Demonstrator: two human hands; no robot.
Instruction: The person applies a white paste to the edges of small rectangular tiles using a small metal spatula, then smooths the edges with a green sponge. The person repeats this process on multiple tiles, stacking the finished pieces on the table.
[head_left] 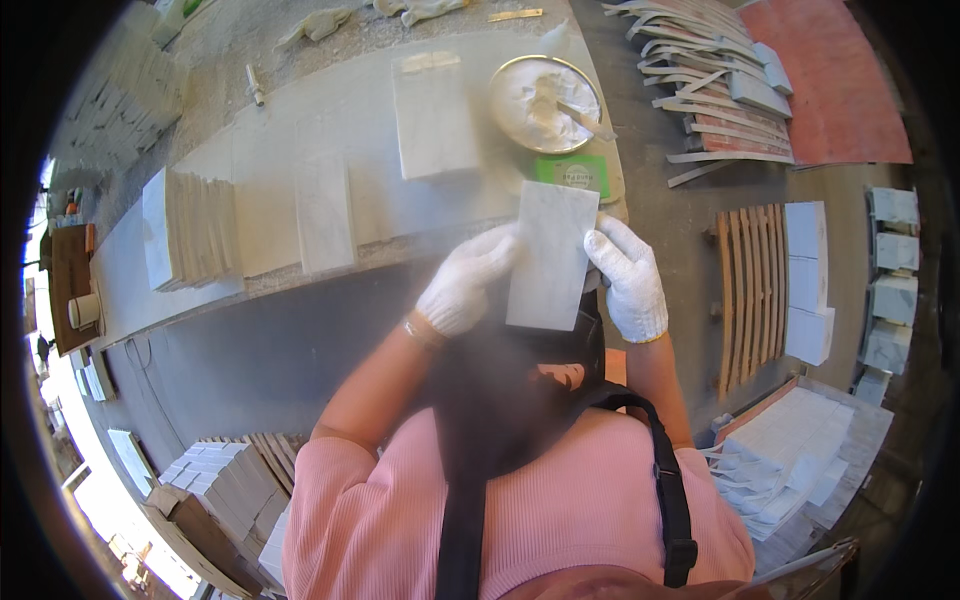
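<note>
Both my hands wear white knit gloves and hold up a pale grey-white marble tile (553,256) in front of my body. My left hand (468,282) grips its left long edge, thumb on the face. On the opposite edge, my right hand (628,272) pinches near the upper part. Just beyond the tile lies a green sanding pad packet (575,172) on the worktable. Behind that stands a round tub of white paste (530,110), with a spatula (585,120) resting in it. A stack of white tiles (437,125) sits to the left of the tub.
On the worktable (270,140), a row of upright tiles (185,228) stands at left, with a single tile (325,213) beside it. Rags (315,25) lie at the far edge. To the right are a wooden pallet (750,295), white blocks (808,270) and a strip-covered stack (715,85).
</note>
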